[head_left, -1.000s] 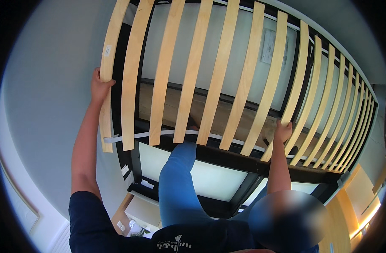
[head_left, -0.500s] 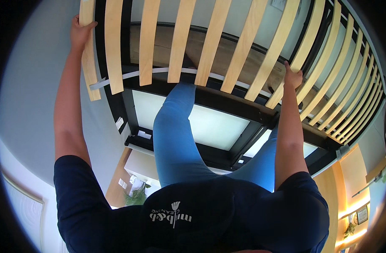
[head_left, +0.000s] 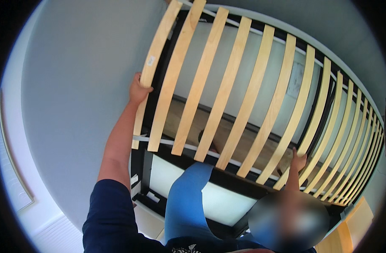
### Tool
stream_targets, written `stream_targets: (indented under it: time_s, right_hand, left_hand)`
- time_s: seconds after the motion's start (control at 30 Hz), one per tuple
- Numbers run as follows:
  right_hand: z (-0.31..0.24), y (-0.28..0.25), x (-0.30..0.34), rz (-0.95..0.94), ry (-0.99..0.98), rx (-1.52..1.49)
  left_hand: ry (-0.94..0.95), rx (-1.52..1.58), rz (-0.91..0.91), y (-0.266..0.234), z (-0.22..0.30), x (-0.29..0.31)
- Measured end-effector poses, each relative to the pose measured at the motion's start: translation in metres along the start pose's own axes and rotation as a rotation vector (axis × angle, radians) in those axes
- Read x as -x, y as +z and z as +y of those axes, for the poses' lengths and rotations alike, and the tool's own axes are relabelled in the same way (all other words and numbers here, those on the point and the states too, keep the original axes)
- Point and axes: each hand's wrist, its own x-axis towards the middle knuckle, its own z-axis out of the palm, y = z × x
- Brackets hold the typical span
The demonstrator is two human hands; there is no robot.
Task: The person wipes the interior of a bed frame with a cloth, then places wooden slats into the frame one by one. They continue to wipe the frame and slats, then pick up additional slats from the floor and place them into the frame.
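Observation:
A slatted bed base fills much of the view, its pale wooden slats [head_left: 216, 130] curving across a black frame [head_left: 143, 170]. At the left end, my left hand [head_left: 139, 89] is closed round the edge slat [head_left: 156, 52], with a small white label above it. My right hand [head_left: 298, 161], lower and further right, is wrapped round another slat [head_left: 315, 126]. Its forearm partly vanishes behind a blurred patch. A white strap [head_left: 188, 146] crosses the slats near their lower ends.
Brown boards [head_left: 235, 130] and pale panels show through the gaps between slats. My blue-trousered leg [head_left: 188, 198] stands against the lower frame, beside a whitish panel [head_left: 224, 206]. A grey wall [head_left: 79, 105] rises at left, close to the edge slat.
The view has tilted and shifted, so the slats sit lower and further right, with their far ends showing. Both hands keep hold of the same slats.

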Motion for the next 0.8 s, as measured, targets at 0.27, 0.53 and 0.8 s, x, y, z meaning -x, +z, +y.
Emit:
stream_targets:
  time_s: [0.27,0.53,0.8]
  right_hand:
    - [-0.03,-0.016,0.005,-0.063,0.044,-0.054]
    - [-0.034,-0.015,0.007,-0.066,0.053,-0.109]
    - [-0.025,-0.011,0.007,-0.013,0.041,-0.06]
  left_hand:
    - [-0.074,0.062,-0.01,0.033,-0.056,-0.011]
    - [-0.062,0.151,-0.14,0.076,-0.1,-0.023]
    - [-0.141,0.317,-0.23,0.109,-0.119,-0.025]
